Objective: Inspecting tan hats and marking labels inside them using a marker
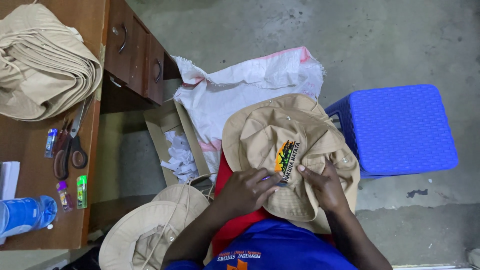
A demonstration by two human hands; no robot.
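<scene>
At the frame's centre, the left hand (246, 191) and right hand (325, 187) are both pressing curled fingers onto the tan hat (280, 150) lying on the person's lap, beside the blue stool (400, 130).

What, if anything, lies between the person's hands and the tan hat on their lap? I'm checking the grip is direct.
Nothing visible does. The left hand and right hand both rest directly on the tan hat, fingers beside its embroidered patch.
</scene>
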